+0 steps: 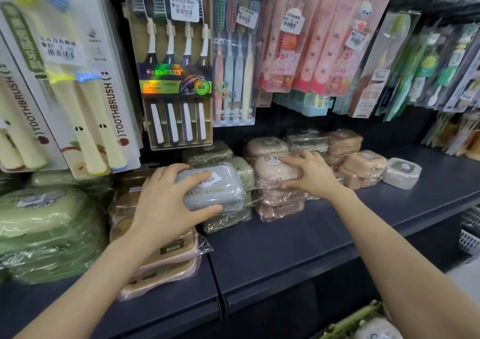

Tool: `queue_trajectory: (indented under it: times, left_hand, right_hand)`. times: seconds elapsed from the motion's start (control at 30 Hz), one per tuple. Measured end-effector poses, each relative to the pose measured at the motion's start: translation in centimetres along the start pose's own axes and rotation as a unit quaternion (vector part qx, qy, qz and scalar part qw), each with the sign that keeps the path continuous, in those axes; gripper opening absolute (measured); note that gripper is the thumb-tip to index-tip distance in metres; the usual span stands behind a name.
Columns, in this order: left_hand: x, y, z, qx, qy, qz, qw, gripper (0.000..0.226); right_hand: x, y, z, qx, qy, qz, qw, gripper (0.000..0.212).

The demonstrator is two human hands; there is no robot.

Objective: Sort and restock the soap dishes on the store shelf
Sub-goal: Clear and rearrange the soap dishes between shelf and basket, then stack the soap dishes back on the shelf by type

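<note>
We hold a grey soap dish (211, 186) in our left hand (166, 206). Our grip is closed around it, thumb in front and fingers over the top. It sits up above the green soap dishes (240, 175) on the dark shelf (298, 242). Our right hand (310, 173) lies on the top pink soap dish (272, 168) of a stack, with fingers curled over it and thumb at its front edge. More brown soap dishes (361, 164) sit just beside it. Toothbrush packs (179, 60) hang above.
</note>
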State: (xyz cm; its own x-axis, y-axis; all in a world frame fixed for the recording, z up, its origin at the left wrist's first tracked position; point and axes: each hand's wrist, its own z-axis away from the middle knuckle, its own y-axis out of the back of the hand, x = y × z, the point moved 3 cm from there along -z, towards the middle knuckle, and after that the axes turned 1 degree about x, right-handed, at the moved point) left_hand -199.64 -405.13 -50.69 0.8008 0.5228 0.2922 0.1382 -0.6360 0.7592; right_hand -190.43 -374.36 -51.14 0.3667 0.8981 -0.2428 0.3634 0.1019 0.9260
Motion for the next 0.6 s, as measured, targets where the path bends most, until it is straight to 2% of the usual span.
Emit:
queue_trajectory:
  times: [0.1,0.17,0.27,0.33,0.4,0.47,0.53,0.6]
  left_hand:
    - [-0.2,-0.1,0.0,0.005,-0.002,0.005,1.0,0.077]
    - [-0.3,-0.1,0.0,0.005,-0.005,0.006,1.0,0.077]
    - [-0.2,-0.1,-0.1,0.004,-0.007,0.011,1.0,0.077]
    - [0.0,0.0,-0.1,0.01,-0.009,0.007,1.0,0.076]
    - [0.6,0.2,0.1,0.022,-0.018,-0.001,1.0,0.074]
    - [1.3,0.6,0.4,0.036,-0.025,0.002,0.999,0.072]
    - [2.1,1.0,1.1,0.042,-0.033,0.008,0.999,0.07]
    - [2.9,1.3,2.0,0.05,-0.044,0.011,0.998,0.068]
  right_hand:
    - [0.0,-1.0,-0.6,0.038,0.025,-0.042,0.998,0.07]
    - [0.3,-1.5,-0.9,0.024,0.031,-0.067,0.997,0.07]
    - [0.1,-1.3,-0.6,-0.015,0.019,-0.013,1.0,0.078]
    - [-1.1,-0.5,0.5,0.009,0.01,-0.004,1.0,0.083]
    - [-3.0,0.8,2.7,0.075,0.008,-0.098,0.992,0.076]
    - [-5.4,1.7,5.5,0.098,0.01,-0.233,0.967,0.059]
    - [-8.3,1.7,8.2,0.068,-0.012,-0.36,0.93,0.051]
    - [-10.8,1.6,10.4,0.026,-0.029,-0.434,0.9,0.057]
